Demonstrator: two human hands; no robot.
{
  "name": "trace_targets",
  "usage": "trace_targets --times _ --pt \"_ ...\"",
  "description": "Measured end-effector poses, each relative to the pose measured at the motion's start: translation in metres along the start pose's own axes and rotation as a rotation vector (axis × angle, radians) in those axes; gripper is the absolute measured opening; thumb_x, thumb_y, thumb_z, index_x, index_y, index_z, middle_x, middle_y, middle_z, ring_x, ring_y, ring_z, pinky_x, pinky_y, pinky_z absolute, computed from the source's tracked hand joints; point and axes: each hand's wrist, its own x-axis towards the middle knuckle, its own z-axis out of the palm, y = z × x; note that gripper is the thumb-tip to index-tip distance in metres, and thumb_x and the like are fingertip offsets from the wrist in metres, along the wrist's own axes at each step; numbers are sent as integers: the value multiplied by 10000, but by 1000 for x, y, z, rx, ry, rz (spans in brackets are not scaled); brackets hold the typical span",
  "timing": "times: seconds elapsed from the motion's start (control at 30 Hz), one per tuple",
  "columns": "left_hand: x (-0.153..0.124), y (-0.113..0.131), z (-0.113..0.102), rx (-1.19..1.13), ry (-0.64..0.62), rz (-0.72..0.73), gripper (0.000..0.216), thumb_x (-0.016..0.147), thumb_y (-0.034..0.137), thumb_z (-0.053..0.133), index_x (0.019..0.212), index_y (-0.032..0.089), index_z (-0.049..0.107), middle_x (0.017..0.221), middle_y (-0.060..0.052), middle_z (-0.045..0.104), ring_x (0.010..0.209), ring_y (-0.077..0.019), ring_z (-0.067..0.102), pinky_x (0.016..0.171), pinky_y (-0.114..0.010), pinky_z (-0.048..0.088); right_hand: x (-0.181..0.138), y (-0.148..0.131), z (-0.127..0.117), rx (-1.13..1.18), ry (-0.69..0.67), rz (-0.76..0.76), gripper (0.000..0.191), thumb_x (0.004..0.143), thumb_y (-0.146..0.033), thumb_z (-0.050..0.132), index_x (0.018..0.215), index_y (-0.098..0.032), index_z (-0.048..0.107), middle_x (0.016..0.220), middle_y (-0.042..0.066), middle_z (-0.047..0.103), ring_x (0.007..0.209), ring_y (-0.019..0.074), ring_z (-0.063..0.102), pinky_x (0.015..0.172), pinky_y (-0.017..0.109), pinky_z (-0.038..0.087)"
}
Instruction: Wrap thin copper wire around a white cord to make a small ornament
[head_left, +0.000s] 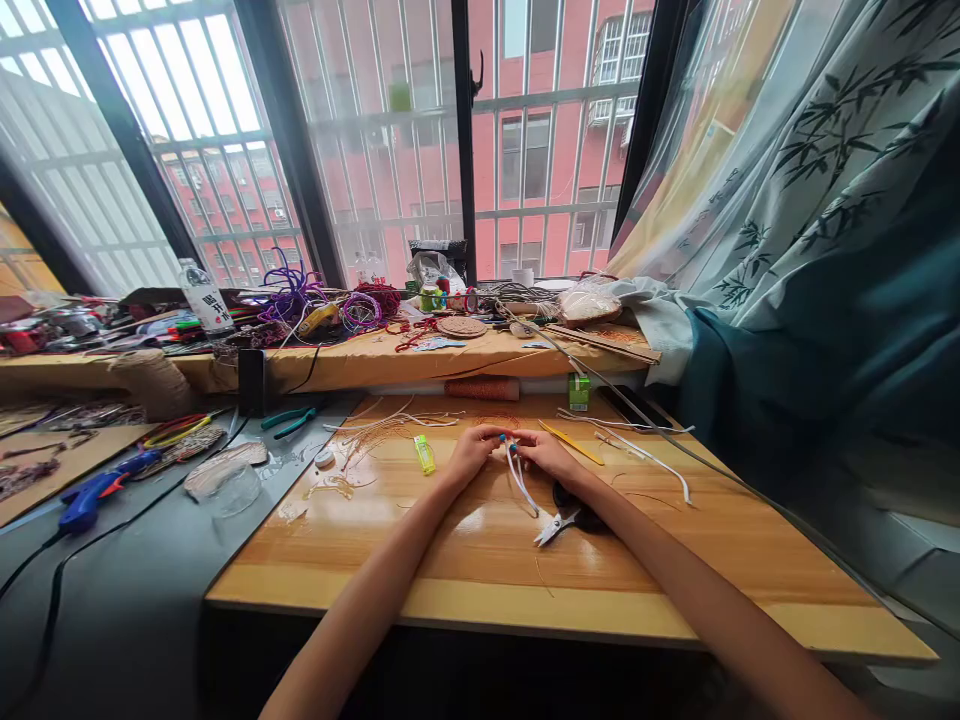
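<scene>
My left hand (474, 450) and my right hand (553, 455) meet above the wooden board, fingertips pinched close together. Between them is a white cord (517, 482), its loose ends hanging down toward me. Small blue spots show at the fingertips; I cannot tell whether they are nails or beads. Scissors (556, 527) with black handles lie partly open beneath my right forearm. Just beyond my right hand rests a yellow, slim pointed tool (574, 443). A yellow-green lighter (424, 454) lies left of my left hand.
More white cords (660, 465) lie right and back left. A spool of reddish-brown thread (481, 388), a green box (579, 392) and a dark phone (636, 408) line the back. Leftward are a blue glue gun (97, 495) and teal-handled pliers (289, 422). The ledge (360, 368) is cluttered.
</scene>
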Motion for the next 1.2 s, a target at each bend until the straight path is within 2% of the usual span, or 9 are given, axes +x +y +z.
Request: trace_targets --times 0.17,0.37,0.63,0.83,1.0,1.2 --pt "-2 5 1 -49 -1 21 204 654 178 524 814 120 636 784 -41 634 719 -118 526 703 -232 385 1 3 -2 -83 -21 -49 292 620 -212 530 889 -143 623 546 -52 536 428 38 365 426 178 269" --pt "-1 0 2 -11 14 70 147 652 191 541 760 117 607 722 -17 591 689 -101 500 694 -220 376 -4 -2 2 -75 -33 -67 204 644 -301 529 746 -138 598 515 -57 474 431 47 370 432 184 272" --pt "0 -2 1 7 15 87 136 651 172 535 774 123 566 720 -3 554 695 -93 480 688 -209 365 -8 -8 5 -234 -44 -116 256 645 -357 538 748 -128 585 589 -15 551 490 72 416 474 196 293" --pt "-1 -1 3 -13 33 -3 214 653 240 545 825 116 566 762 -20 565 673 -94 468 622 -201 354 -5 -3 3 -268 20 -117 218 653 -318 506 726 -126 577 611 10 569 528 96 471 520 213 345" --pt "0 -1 3 -48 23 -39 271 716 356 458 781 122 578 702 -12 553 577 -78 429 536 -195 327 -4 -2 3 -242 33 -86 239 648 -353 497 710 -131 560 594 3 551 484 86 450 475 208 331" --pt "0 0 4 -58 26 -71 201 649 294 526 740 118 559 662 4 537 543 -67 429 532 -194 335 -6 -6 5 -217 31 -78 244 643 -352 503 730 -129 552 594 -3 544 477 78 440 470 205 330"
